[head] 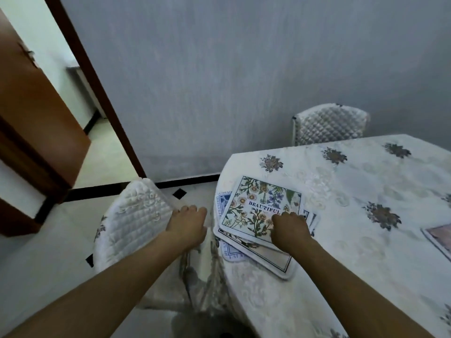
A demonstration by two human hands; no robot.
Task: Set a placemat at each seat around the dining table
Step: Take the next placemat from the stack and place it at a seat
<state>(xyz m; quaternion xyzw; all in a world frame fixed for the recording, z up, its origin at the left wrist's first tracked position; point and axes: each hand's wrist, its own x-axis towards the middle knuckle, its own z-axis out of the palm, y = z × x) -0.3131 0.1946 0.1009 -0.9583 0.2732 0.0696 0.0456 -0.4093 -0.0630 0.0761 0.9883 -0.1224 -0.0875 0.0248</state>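
Wall (244, 81): grey, faintly streaked, matte plaster, filling the upper view.

Dining table (366, 240): rounded end, covered by a glossy cream tablecloth (341, 181) with an embossed pattern and printed dark floral clusters; the cloth drapes in folds over the near edge.

Door (36, 106): brown wood, standing open at the left.

Near chair (131, 215): white quilted cover with a curved back, just left of the table end.

Far chair (329, 125): diamond-quilted pale cover, behind the table against the wall.

Placemat stack (258, 242): flat, rounded-corner rectangles fanned unevenly at the table's end, some with blue-bordered edges showing beneath.

Top placemat (258, 206): white with botanical flowers and the word "BEAUTIFUL", lying skewed on the stack.

Laid placemat (439, 237): pinkish, only a corner visible at the right edge.

Right hand (291, 230): knuckles up, fingers curled down onto the top placemat's near right corner; whether they pinch its edge or merely press on it cannot be told.

Left hand (186, 225): fingers together and bent, over the draped cloth between near chair and table, apart from the placemats.
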